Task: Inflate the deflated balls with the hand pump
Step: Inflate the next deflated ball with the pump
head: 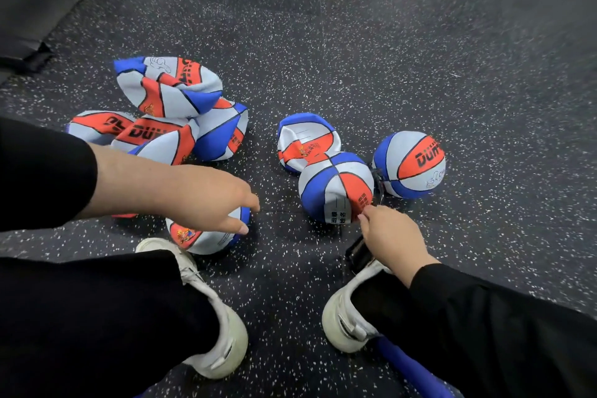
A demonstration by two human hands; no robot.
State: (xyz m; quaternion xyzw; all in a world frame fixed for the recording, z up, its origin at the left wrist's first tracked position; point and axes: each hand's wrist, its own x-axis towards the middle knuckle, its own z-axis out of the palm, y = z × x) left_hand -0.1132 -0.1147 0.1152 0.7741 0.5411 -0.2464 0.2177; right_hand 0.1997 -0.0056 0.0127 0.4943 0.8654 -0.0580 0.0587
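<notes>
Left hand (206, 200) reaches out at about 9 o'clock of the scene, fingers straight and a little spread, palm down over a flattened ball (206, 237) that lies just beyond the left white shoe (210, 310); whether the palm touches it cannot be told. Right hand (392, 236) sits near 4 o'clock, its fingertips pinched together against the lower edge of a part-filled ball (336, 187), right where the printed label is. Under that wrist a black object (358, 254) rests by the toe of the right white shoe (347, 317); what it is cannot be told. At 3 o'clock of the part-filled ball stands a round, fully inflated ball (410, 165), close beside it; at its 11 o'clock a crumpled ball (307, 142) touches it. A heap of deflated balls (171, 107) lies toward 10 o'clock on the speckled rubber floor (355, 58). A blue object (410, 368) shows at 5 o'clock, beneath the right leg
</notes>
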